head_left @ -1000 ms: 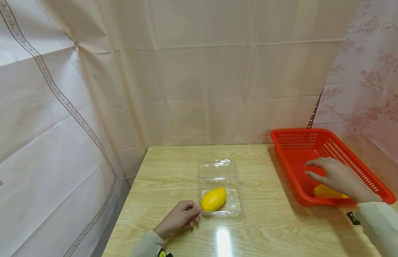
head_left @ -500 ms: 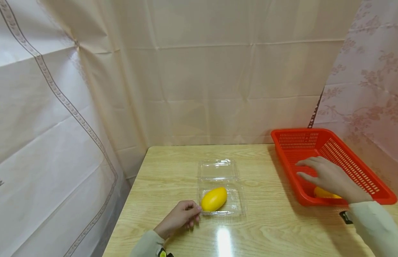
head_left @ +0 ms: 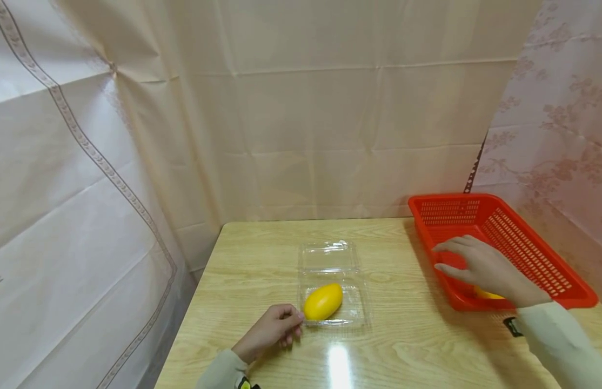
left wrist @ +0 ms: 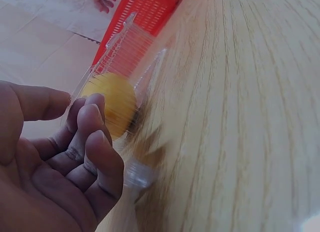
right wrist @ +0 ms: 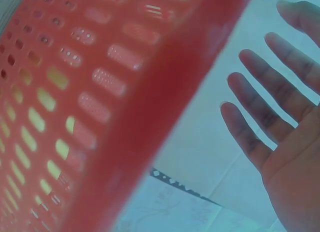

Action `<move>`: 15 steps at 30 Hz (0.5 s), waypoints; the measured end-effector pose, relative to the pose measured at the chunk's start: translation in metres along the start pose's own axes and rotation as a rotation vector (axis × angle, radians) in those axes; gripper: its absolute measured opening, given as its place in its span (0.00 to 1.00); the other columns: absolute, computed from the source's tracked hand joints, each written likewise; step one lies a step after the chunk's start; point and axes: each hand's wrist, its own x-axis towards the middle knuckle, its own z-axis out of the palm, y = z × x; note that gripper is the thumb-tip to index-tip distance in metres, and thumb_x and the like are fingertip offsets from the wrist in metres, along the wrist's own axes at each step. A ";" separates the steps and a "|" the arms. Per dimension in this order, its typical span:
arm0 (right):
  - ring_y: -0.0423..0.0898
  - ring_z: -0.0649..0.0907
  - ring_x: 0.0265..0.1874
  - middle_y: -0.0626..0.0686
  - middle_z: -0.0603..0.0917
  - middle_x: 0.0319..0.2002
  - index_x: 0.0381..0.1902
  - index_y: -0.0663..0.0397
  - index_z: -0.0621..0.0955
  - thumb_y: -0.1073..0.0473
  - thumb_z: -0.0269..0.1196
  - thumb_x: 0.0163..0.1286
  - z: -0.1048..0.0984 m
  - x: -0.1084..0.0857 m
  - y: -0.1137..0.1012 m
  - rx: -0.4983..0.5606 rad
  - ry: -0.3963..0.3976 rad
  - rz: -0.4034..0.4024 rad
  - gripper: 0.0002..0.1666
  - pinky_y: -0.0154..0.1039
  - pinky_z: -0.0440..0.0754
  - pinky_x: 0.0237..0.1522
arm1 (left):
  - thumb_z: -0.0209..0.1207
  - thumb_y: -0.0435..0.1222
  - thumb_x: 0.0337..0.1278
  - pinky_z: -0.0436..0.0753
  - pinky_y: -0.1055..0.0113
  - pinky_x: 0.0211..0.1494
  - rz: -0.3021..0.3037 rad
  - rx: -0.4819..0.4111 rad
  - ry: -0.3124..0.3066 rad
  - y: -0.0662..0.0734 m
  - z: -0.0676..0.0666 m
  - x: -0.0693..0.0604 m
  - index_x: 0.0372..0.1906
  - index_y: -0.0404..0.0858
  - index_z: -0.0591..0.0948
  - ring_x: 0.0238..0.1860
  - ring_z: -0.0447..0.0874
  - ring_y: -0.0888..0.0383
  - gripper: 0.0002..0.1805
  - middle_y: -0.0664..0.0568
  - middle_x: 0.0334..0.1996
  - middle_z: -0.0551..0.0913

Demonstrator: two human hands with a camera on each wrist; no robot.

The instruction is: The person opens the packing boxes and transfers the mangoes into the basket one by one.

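A clear plastic clamshell box (head_left: 355, 310) lies with its lid folded back on the table, and a smooth yellow mango (head_left: 323, 301) rests in its near half. At the box's near left corner, my left hand (head_left: 274, 329) pinches the rim between thumb and fingers; the left wrist view shows the mango (left wrist: 112, 99) just beyond the fingertips. Over the red plastic basket (head_left: 456, 197) hovers my right hand (head_left: 481, 265), holding nothing, its fingers spread in the right wrist view. Beneath it, inside the basket, a yellow thing (head_left: 487, 294) is mostly hidden.
The basket stands at the right end of the wooden table (head_left: 252, 254), its perforated walls rising above the tabletop. Cloth sheets (head_left: 301, 135) hang behind and at both sides. A bright light reflection lies on the wood near the front.
My right hand has moved left over the basket, away from its right side, staying open. My left hand, the box and the mango have not visibly moved.
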 end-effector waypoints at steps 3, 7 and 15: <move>0.57 0.82 0.52 0.50 0.86 0.51 0.54 0.48 0.86 0.47 0.74 0.65 0.001 0.002 -0.004 0.008 -0.023 0.003 0.23 0.62 0.80 0.52 | 0.57 0.41 0.77 0.74 0.71 0.23 0.001 -0.002 0.001 -0.001 0.001 0.000 0.42 0.24 0.79 0.21 0.73 0.61 0.20 0.49 0.29 0.84; 0.56 0.82 0.52 0.51 0.86 0.51 0.56 0.48 0.86 0.44 0.74 0.66 0.004 0.006 -0.010 0.006 -0.038 -0.011 0.25 0.61 0.80 0.52 | 0.57 0.41 0.77 0.74 0.71 0.23 0.004 -0.002 0.003 -0.002 0.001 0.000 0.42 0.24 0.79 0.21 0.73 0.61 0.20 0.49 0.29 0.84; 0.56 0.82 0.52 0.52 0.85 0.52 0.56 0.49 0.85 0.44 0.74 0.64 0.011 0.012 -0.021 0.002 -0.052 -0.025 0.26 0.60 0.80 0.54 | 0.57 0.42 0.77 0.74 0.71 0.23 0.008 -0.003 0.002 0.000 0.002 0.000 0.42 0.23 0.78 0.21 0.73 0.61 0.21 0.48 0.28 0.84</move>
